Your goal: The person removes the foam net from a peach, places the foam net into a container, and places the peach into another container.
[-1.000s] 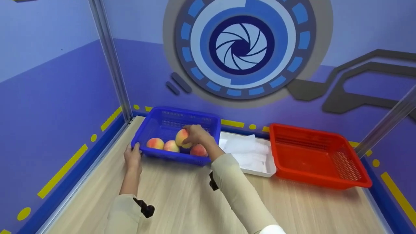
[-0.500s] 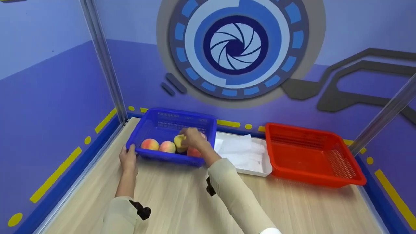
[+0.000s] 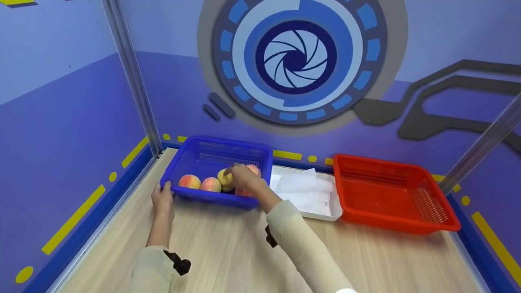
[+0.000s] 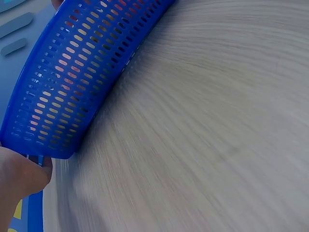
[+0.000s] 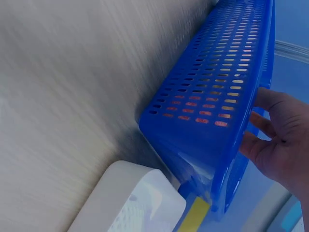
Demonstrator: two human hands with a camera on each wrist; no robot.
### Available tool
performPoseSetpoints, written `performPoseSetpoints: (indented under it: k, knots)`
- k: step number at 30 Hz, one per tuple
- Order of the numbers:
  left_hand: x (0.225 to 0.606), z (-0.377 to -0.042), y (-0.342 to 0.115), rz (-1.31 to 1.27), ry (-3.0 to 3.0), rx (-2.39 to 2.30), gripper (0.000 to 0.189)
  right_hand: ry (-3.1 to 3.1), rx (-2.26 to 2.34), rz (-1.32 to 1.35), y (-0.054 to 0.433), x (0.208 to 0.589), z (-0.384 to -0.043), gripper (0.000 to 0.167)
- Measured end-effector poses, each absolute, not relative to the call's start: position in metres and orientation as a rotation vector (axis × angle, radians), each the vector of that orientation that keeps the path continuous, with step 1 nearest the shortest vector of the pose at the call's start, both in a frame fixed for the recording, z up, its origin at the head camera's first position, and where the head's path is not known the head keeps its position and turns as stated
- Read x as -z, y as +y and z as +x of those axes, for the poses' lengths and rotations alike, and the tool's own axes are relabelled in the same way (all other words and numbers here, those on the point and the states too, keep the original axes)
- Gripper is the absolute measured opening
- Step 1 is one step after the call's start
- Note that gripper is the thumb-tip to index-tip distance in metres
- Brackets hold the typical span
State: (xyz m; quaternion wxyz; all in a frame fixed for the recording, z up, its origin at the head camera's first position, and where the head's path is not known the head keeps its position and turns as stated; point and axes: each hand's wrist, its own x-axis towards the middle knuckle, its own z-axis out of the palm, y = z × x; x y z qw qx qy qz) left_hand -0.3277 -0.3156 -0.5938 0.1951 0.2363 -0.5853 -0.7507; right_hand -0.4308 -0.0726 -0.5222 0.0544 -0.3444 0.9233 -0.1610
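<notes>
Several red-and-yellow peaches lie along the near side of a blue plastic basket [image 3: 211,198]. My left hand [image 3: 163,199] grips the basket's front left corner; in the left wrist view its thumb and fingers hold the rim. My right hand [image 3: 246,178] reaches over the front right part of the basket, its fingers curled on a mostly yellow peach [image 3: 223,179]. Left of that one sit two more peaches, one [image 3: 211,185] beside it and another [image 3: 189,181] farther left. Another peach [image 3: 254,169] shows behind the right hand. In the right wrist view the fingertips are hidden behind the rim.
Right of the blue basket is a shallow white tray [image 3: 334,211] holding white sheets [image 3: 303,187]. A red plastic basket [image 3: 380,222] stands beside the tray at the far right. Printed walls rise behind and to the left of the wooden table [image 3: 228,248].
My right hand has lowered with its peach among the others in the blue basket and stays there. A peach behind that hand has come into view. The left hand keeps its grip.
</notes>
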Motion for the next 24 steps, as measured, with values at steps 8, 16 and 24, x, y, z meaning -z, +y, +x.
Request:
performPoseSetpoints:
  k: [8,16,24]
  knots:
    - [0.595,-0.331,-0.319,0.636,-1.656,2.127,0.056,2.859,0.46,-1.279,-0.038,0.518,-0.422,0.035]
    - [0.591,-0.339,-0.322,0.715,-1.814,1.945,0.061,2.94,0.562,-1.425,0.018,0.514,-0.398,0.036]
    - [0.59,-0.336,-0.339,0.796,-1.976,1.761,0.061,3.023,0.532,-1.308,0.078,0.521,-0.369,0.045]
